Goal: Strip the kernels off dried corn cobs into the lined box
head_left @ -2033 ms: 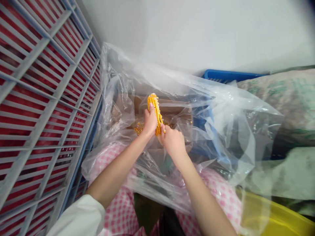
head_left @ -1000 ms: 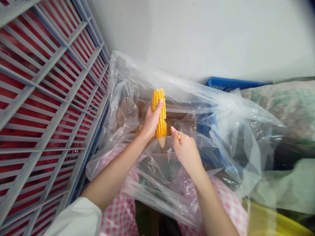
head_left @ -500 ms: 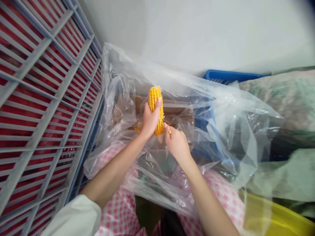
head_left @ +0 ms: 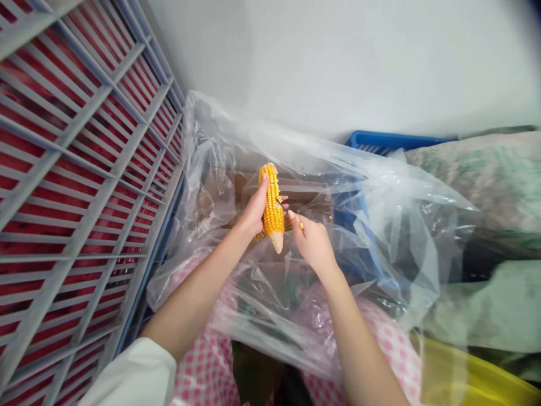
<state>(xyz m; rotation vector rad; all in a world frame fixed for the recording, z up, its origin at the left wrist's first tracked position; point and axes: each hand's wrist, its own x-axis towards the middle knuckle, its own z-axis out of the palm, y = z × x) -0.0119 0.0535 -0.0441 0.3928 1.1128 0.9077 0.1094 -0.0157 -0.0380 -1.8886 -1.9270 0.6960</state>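
An ear of corn (head_left: 271, 211), its pale bare tip pointing down toward me, is wrapped in the fingers of my left hand (head_left: 254, 208). Yellow kernels cover most of it. My right hand (head_left: 313, 239) is closed around a slim screwdriver-like tool (head_left: 282, 205) with a dark thin shaft and a yellowish end showing at the fist. The shaft's tip meets the kernels on the ear's right side. Beneath both hands, clear plastic sheeting (head_left: 211, 163) lines a cardboard box (head_left: 296, 187). Loose kernels (head_left: 260, 235) are partly visible below the ear.
A tall grey-blue slatted crate (head_left: 91, 169) with red contents stands close on my left. To the right are a blue basket (head_left: 393, 138), a pale woven sack (head_left: 490, 180) and a yellow container (head_left: 482, 372). A white wall (head_left: 316, 62) rises behind.
The ear has turned and shows its pale tip more plainly. My right hand has shifted slightly right and down, and the tool's dark shaft now shows against the kernels.
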